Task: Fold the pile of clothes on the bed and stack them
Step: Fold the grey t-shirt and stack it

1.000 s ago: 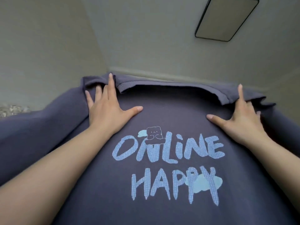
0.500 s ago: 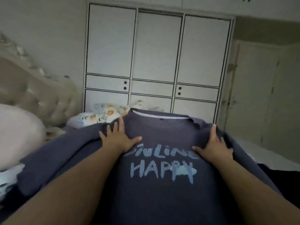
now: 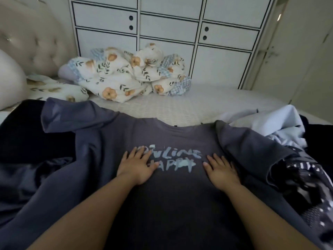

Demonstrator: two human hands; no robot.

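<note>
I see the grey-blue T-shirt [image 3: 176,192] spread front side up on the bed [image 3: 189,103], with its neck pointing away from me toward the white wardrobe [image 3: 167,33]. The pale blue print [image 3: 173,159] on its chest is blurred, and I read only part of the letters. My left hand [image 3: 136,166] lies flat on the shirt with the fingers straight and spread wide, and its fingertips cover the left end of the print. My right hand [image 3: 220,168] lies flat as well, fingers straight and a little apart, just beside the right end of the print; neither hand grips anything. The left sleeve [image 3: 72,116] is laid out toward the left over a dark garment [image 3: 27,134]. The right side of the shirt is folded up in a ridge and lies against more clothes: a light blue garment [image 3: 270,123] and a dark fabric with white dots and stripes [image 3: 304,188]. Farther on the bed a flowered quilt [image 3: 129,73] is bunched in front of the wardrobe, and a padded headboard [image 3: 30,38] stands at the left with a pale pillow [image 3: 10,80] before it.
</note>
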